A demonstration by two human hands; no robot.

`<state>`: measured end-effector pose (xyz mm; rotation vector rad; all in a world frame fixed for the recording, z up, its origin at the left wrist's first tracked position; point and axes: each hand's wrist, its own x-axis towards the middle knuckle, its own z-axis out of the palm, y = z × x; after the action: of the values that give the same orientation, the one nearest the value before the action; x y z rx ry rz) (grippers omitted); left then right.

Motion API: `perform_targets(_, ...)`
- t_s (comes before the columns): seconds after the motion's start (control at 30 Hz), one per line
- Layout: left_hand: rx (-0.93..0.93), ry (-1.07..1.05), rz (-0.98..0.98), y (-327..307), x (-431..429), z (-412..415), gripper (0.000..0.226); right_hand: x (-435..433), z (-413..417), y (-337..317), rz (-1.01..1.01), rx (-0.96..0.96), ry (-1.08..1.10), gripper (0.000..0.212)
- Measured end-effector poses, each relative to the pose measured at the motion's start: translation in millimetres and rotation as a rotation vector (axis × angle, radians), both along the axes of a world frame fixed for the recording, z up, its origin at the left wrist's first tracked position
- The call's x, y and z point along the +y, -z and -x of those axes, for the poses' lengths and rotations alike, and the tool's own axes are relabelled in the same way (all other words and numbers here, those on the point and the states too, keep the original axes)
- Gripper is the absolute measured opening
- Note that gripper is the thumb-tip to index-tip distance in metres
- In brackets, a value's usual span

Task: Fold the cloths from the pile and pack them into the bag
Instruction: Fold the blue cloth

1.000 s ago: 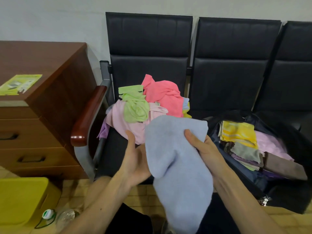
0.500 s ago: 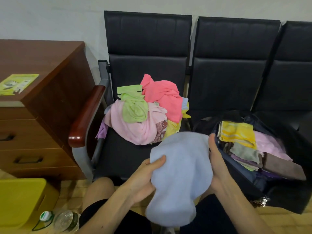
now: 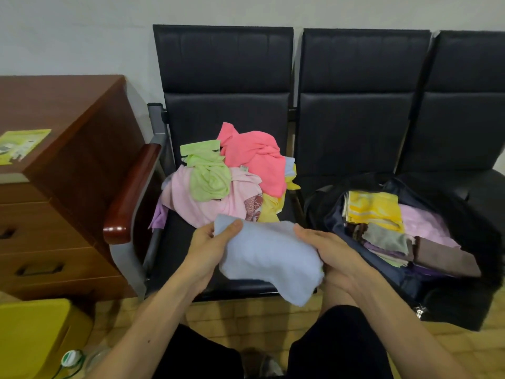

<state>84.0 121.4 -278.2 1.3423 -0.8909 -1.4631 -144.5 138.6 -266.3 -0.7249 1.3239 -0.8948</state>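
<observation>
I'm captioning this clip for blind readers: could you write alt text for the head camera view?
Both hands, left and right, grip a light blue cloth above a black seat. Behind it lies a pile of unfolded cloths; to the right, an open dark bag holds folded cloths.

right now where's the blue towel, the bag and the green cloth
blue towel (image 3: 269, 255), head view, middle of the bundled fabric
bag (image 3: 489, 258), head view, dark right rim
green cloth (image 3: 209, 176), head view, crumpled middle on the pile
</observation>
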Motion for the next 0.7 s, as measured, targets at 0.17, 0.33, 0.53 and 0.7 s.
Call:
perform_targets(0.17,-0.074,-0.109,-0.040,11.2,-9.7,-10.9,0.061,6.5,-0.4,1.7,0.141,0.016,-0.114,0.077)
perform_targets(0.33,-0.060,0.249,0.056,-2.7,-12.2,-31.7,0.075,-4.2,-2.3,-19.0,0.433,0.276,-0.172,0.054)
perform_targets(0.53,-0.361,0.277,0.235,-22.9,-17.2,-42.2,0.063,-15.9,-5.6,-35.6,0.604,0.544,-0.256,0.052)
perform_targets(0.7,-0.658,0.263,0.351,-32.0,-21.0,-43.0,0.056,-24.7,-6.9,-35.9,0.709,0.842,-0.260,0.049)
